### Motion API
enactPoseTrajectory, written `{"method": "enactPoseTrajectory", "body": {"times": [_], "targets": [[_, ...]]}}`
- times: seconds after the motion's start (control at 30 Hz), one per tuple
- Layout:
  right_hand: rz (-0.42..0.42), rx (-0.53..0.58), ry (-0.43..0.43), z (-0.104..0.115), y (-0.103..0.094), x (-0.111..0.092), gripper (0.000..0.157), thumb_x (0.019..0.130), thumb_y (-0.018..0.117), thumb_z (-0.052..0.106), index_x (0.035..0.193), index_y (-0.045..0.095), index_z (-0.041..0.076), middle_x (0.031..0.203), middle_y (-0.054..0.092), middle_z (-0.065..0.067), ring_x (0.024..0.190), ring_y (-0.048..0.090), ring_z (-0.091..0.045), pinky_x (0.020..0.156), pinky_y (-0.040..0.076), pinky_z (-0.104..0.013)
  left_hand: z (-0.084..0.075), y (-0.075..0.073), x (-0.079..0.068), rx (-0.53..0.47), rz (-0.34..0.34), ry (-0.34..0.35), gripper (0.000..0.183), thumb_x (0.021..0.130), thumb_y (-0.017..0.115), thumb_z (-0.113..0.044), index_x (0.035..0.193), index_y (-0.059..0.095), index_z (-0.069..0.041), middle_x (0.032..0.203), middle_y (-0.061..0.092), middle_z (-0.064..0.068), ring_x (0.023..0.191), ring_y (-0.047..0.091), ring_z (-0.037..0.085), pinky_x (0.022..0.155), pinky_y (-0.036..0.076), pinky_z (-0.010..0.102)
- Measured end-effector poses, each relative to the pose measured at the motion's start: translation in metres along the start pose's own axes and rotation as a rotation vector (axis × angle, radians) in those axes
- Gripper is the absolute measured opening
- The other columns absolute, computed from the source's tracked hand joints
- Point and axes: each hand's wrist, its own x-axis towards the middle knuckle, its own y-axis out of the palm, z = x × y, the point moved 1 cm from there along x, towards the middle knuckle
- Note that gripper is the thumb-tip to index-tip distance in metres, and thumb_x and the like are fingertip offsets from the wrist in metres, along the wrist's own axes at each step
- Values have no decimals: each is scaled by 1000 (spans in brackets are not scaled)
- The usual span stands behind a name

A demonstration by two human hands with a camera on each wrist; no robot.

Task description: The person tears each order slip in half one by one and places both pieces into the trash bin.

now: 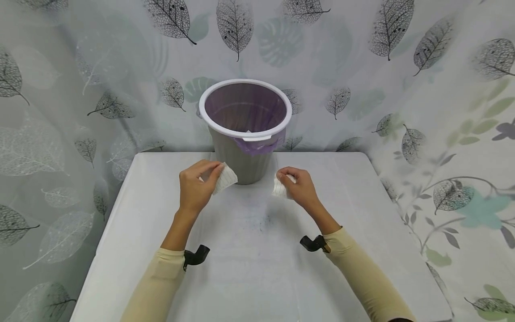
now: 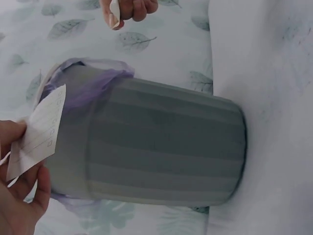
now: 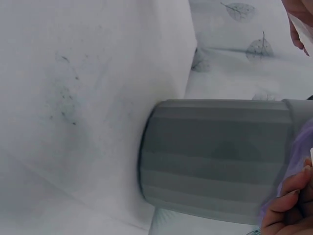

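Note:
My left hand [image 1: 196,185] pinches a piece of lined paper [image 1: 226,179] between thumb and fingertips, in front of the bin's left side. In the left wrist view this paper [image 2: 39,132] shows printed lines and a row of small marks along one edge. My right hand [image 1: 299,184] pinches another piece of lined paper [image 1: 283,188], partly hidden behind its fingers. The two pieces are held apart. Just beyond both hands stands a grey trash bin [image 1: 243,161] with a white rim and a purple liner bag [image 1: 257,146] folded over it. A small white bit shows inside the bin.
The bin stands upright at the back of a white-covered table [image 1: 249,277], close to a leaf-patterned curtain [image 1: 322,53]. Faint dark specks [image 1: 263,221] mark the cover between the arms. A black wrist mount [image 1: 196,256] sits on each sleeve.

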Motion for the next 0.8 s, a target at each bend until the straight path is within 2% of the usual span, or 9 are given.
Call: {"method": "enactPoseTrajectory", "body": {"times": [0.1,0.3,0.53,0.63,0.8], "targets": [[-18,8,-25,22,-7,4,15,100,65,-1,100,73,-14,90,71,-22,66,60,-13,57,50,-22,-3,-3,7,-3,-17,7,7,93,79,-5,98,82,0,92,77,7,84,73,23,74,51,20],[-68,2,-105,42,-22,20,13,98,66,-3,99,74,-13,89,71,-23,64,58,-11,56,47,-20,-8,-10,23,-9,-56,44,7,91,80,0,97,82,0,94,78,11,84,74,26,74,50,19],[-60,11,-153,63,-34,38,13,99,67,-1,100,74,-12,96,73,-24,72,60,-10,62,48,-21,-18,-15,47,-1,-38,103,7,91,80,-1,97,82,1,90,77,10,81,73,26,72,48,19],[-56,-11,-178,61,-38,48,13,99,67,-1,101,75,-11,97,73,-24,80,62,-15,70,49,-24,-21,-17,56,11,-17,128,7,92,79,-2,98,82,1,90,77,9,81,73,24,72,48,19],[-63,-36,-248,52,-45,69,10,99,69,-1,100,77,-8,96,75,-19,86,64,-24,75,48,-27,-27,-18,74,32,12,185,8,92,80,-2,99,82,2,90,77,9,81,72,23,74,50,20]]}}
